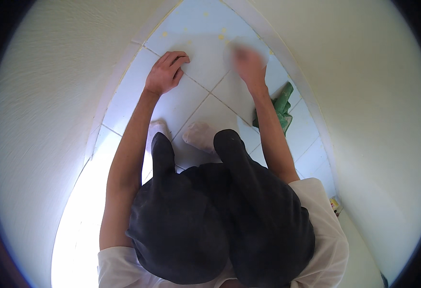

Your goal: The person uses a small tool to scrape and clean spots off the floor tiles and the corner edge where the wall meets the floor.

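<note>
Ahead of us, between two pale walls [71,62] that close in beyond the hands, lies the floor [191,91] of light tiles. The right hand [249,63] is low over it, or on it, and so blurred that we cannot tell whether its fingers are spread, pressed together or pinching something. The left hand [166,73] is sharper: its fingers are bent and bunched at the tile, the thumb a little apart from them. We cannot tell if anything is under its fingertips.

The yellow spots [222,36] are what the work seems to be about. Some lie just left of the right hand and beyond it, one just to its right by the wall, and others beyond the left hand. Behind the right hand, partly hidden by its forearm, sits a crumpled green bag [282,108], as far as we can make it out. Our feet [201,136] are behind both hands, nearer the knees.

We judge the step in hand to be rubbing at the tiles, with the left hand as a prop. The next move, we think, calls for firm, flat pressure from the right hand on the nearest spots, keeping clear of the wall.
</note>
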{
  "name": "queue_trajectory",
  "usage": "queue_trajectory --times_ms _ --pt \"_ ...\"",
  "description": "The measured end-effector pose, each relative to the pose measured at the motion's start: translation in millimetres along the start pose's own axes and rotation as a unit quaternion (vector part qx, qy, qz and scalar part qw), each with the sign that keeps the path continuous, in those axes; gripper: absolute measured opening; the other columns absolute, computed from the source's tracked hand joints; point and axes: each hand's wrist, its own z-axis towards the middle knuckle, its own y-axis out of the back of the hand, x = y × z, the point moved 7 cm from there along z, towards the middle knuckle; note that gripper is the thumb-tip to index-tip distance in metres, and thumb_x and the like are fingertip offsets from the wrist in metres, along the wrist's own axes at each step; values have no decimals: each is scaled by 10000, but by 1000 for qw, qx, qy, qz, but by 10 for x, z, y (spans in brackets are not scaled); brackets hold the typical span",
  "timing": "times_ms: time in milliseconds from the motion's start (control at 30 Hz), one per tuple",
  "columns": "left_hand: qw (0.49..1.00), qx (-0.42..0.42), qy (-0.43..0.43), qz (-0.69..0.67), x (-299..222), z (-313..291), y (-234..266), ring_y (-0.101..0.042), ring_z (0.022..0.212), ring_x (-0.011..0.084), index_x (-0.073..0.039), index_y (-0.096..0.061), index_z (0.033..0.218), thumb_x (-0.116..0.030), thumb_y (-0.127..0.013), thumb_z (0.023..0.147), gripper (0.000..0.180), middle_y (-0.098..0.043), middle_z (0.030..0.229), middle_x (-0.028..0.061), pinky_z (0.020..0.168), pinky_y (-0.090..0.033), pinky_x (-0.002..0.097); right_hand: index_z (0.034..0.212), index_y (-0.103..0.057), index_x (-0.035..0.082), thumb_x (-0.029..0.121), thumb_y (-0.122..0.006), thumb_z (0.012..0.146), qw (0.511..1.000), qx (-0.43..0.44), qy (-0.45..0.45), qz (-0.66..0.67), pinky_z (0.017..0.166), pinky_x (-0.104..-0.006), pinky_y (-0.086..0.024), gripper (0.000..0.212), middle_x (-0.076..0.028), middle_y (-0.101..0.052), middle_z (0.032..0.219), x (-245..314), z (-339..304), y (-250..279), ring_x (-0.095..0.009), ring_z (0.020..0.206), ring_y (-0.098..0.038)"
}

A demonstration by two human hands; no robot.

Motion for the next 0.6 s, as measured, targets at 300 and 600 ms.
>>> queue_trajectory --times_ms 300,600 --pt "1000 12 14 -1 12 -10 -11 -625 1099 269 -131 -658 1120 9 -641 802 348 -644 1193 29 951 -551 406 1030 -752 136 230 -672 952 996 -23 74 -48 688 -417 -532 146 -27 -712 930 82 74 1 -262 866 -655" --pt "1000 9 5 4 10 -5 -17 -626 1085 259 -135 -658 1116 3 -644 799 345 -642 1192 16 937 -556 396 983 -777 163 227 -703 905 990 -3 119 -79 681 -436 -553 125 -21 -701 885 170 150 -6 -282 858 -628"
